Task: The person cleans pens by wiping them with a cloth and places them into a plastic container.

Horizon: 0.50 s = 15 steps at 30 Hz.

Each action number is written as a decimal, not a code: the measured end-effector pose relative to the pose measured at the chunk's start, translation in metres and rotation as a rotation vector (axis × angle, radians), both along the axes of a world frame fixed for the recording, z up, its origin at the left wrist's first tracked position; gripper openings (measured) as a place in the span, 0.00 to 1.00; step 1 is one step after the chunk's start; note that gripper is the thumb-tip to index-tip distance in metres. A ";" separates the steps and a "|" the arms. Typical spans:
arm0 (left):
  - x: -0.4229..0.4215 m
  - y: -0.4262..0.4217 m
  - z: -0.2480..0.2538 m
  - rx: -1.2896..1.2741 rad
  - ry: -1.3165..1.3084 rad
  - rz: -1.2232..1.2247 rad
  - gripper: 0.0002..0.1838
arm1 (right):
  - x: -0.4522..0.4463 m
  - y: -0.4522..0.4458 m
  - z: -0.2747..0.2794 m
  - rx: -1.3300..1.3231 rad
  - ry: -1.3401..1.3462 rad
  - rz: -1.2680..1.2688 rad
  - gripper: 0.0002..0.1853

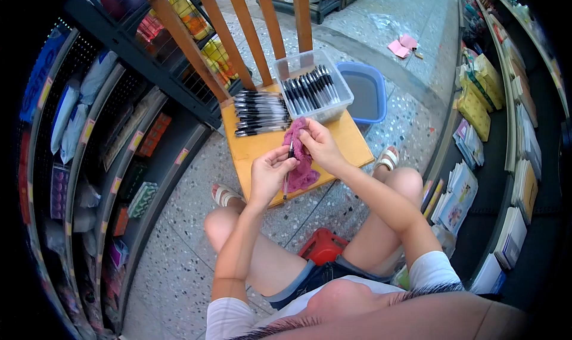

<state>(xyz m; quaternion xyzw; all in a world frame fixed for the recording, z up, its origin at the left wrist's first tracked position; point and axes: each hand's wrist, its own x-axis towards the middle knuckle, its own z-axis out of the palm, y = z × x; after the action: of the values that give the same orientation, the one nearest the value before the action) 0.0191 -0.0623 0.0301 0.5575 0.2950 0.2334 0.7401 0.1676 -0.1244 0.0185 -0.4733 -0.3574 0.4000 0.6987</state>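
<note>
Between finger and thumb, my left hand (272, 172) holds a pen (286, 176) with a clear barrel and a black grip, pointing roughly up and down. Bunched in my right hand (320, 146) is a purple cloth (304, 172), which hangs beside the pen and touches its upper part. Both hands are over the front of a wooden chair seat (250, 167). Behind them on the seat, a pile of black-and-clear pens (257, 112) lies left of a clear plastic box (333, 111) holding several more such pens.
Slats of the chair back (246, 36) rise behind the seat. A blue basin (382, 111) of water stands right of the chair. Stocked shelves curve along the left (113, 179) and right (508, 131). Pink paper (403, 46) lies on the floor, and a red stool (322, 246) is beneath me.
</note>
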 end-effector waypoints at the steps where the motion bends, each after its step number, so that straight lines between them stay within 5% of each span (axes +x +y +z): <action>1: -0.002 0.002 0.005 -0.055 -0.026 -0.007 0.17 | 0.000 0.000 0.004 0.025 0.130 0.068 0.09; 7: -0.005 0.003 0.012 -0.102 -0.085 -0.052 0.13 | -0.008 -0.005 0.010 0.026 0.135 0.197 0.15; 15: -0.003 -0.001 0.001 -0.062 -0.105 -0.100 0.12 | 0.002 -0.004 0.000 0.011 0.021 0.109 0.08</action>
<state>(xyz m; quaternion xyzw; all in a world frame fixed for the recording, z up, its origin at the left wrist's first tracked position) 0.0161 -0.0635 0.0314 0.5354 0.2344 0.2158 0.7822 0.1700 -0.1279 0.0185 -0.4448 -0.3774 0.4406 0.6823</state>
